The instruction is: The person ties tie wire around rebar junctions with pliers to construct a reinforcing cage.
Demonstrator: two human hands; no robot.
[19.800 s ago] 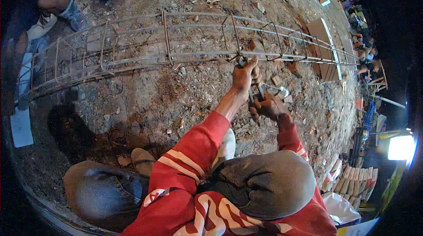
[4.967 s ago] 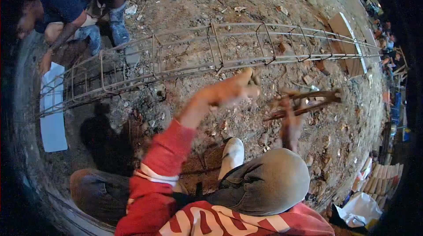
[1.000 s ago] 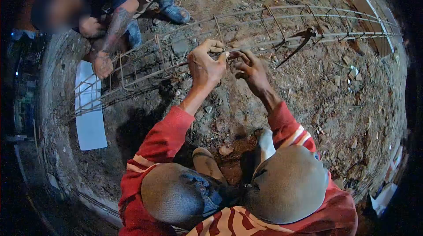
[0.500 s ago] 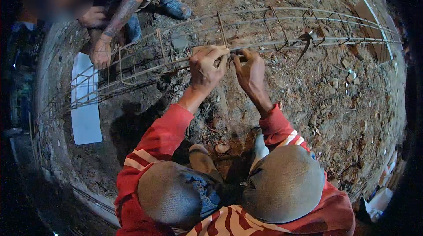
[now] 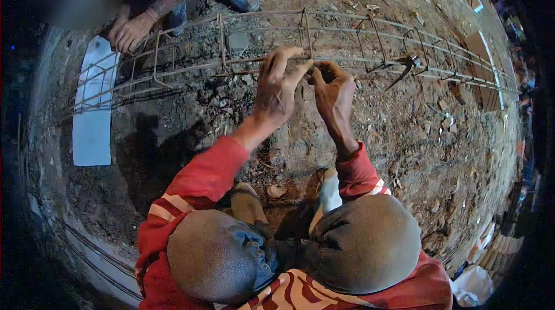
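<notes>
A long cage of thin metal bars (image 5: pixel 191 70) with square hoops crosses the view from left to right. Near its middle, at the foot of one hoop, my left hand (image 5: pixel 277 87) closes its fingers around the lower front bar. Close beside it on the right, my right hand (image 5: pixel 335 87) is pinched at the same joint; whatever lies between its fingertips is too small to make out. A dark curved tool with a shiny head (image 5: pixel 407 67) rests on the cage bars to the right.
A co-worker's hand (image 5: pixel 132 32) is at the cage's upper left, by a white panel (image 5: pixel 92 136) under the bars. A brown board with a white edge (image 5: pixel 484 70) stands under the right end. Rubble and stones (image 5: pixel 428 136) cover the ground. White crumpled material (image 5: pixel 473 287) lies lower right.
The view has shifted a little. My left hand's fingers have lifted and reach over the bar, and my right hand stays at the joint. The co-worker's hand has changed its position near the white panel.
</notes>
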